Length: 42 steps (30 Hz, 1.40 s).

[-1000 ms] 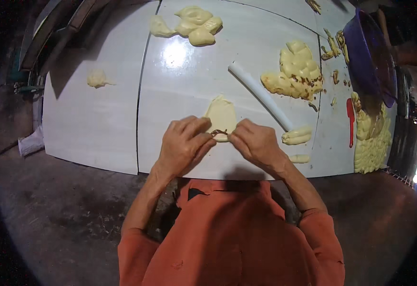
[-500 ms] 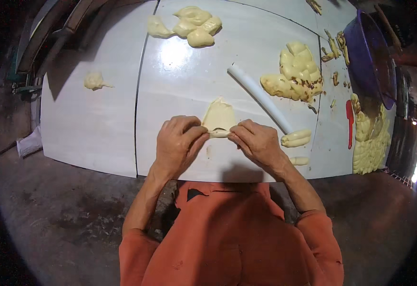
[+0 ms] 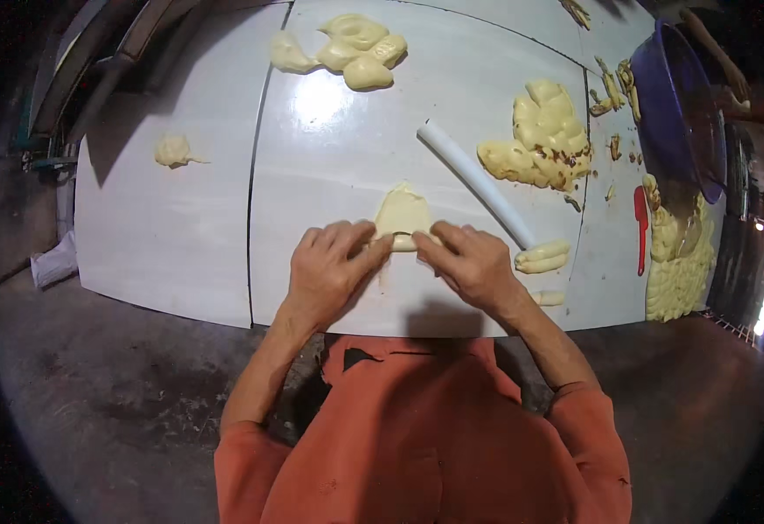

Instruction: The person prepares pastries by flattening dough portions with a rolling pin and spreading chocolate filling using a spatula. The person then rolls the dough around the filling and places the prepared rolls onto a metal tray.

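Note:
A thin flattened piece of pale yellow dough (image 3: pixel 403 211) lies on the white table, its near edge folded over into a small roll. My left hand (image 3: pixel 333 267) grips the left end of that roll between thumb and fingers. At the opposite end, my right hand (image 3: pixel 467 262) pinches the dough in the same way. A dark strip of something shows in the fold between my thumbs. Just right of my right hand are finished-looking dough rolls (image 3: pixel 542 257), and a white rolling pin (image 3: pixel 476 185) lies slanted behind them.
Dough lumps (image 3: pixel 357 51) sit at the far middle, and a smaller scrap (image 3: pixel 174 150) lies left. Farther right are a dough mound with brown filling (image 3: pixel 546 135), a red-handled tool (image 3: pixel 640 229), a dough slab (image 3: pixel 681 262) and a purple tub (image 3: pixel 674 105). A person's arm (image 3: pixel 719 54) shows beyond the tub.
The near edge of the dough is rolled slightly farther away from me. My thumbs have shifted inward and up along the roll. At the far right, an arm has moved nearer the tub.

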Tool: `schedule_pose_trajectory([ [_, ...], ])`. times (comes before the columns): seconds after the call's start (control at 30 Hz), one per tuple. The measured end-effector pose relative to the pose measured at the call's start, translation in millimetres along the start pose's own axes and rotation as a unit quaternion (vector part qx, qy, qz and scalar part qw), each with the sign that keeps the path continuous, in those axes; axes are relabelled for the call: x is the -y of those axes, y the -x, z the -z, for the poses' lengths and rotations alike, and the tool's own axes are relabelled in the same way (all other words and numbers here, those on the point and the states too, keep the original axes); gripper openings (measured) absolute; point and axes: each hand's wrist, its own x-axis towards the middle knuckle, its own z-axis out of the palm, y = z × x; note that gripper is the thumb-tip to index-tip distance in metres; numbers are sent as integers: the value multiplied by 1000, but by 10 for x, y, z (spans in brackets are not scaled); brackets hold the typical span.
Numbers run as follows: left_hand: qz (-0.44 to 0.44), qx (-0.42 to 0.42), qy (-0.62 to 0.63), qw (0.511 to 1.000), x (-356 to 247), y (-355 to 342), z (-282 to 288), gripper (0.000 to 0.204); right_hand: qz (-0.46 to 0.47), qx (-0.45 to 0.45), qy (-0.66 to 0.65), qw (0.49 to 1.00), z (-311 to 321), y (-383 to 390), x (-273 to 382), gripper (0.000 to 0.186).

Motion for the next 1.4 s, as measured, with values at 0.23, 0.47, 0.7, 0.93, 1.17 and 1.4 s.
schedule_pose_trajectory([
  [0.23,10,-37,-21,999,-16,-2,-34,38,-19,19,-11,1000,57,-48,21,36],
  [0.47,4,119,-39,992,73,-161,75,86,-39,11,-45,998,119,-242,-64,69],
  [0.7,-5,162,-146,976,206,-188,-102,79,8,76,94,993,112,-143,-202,72],
  [0.93,-58,-21,6,998,256,-181,-15,27,45,11,-33,998,-9,-81,-231,36],
  [1.17,-16,-20,34,999,208,-149,45,33,-54,-36,-70,995,98,-189,-128,30],
  [1.4,64,-50,-3,997,172,-194,-65,35,-38,-51,-10,998,77,-253,-105,38],
])
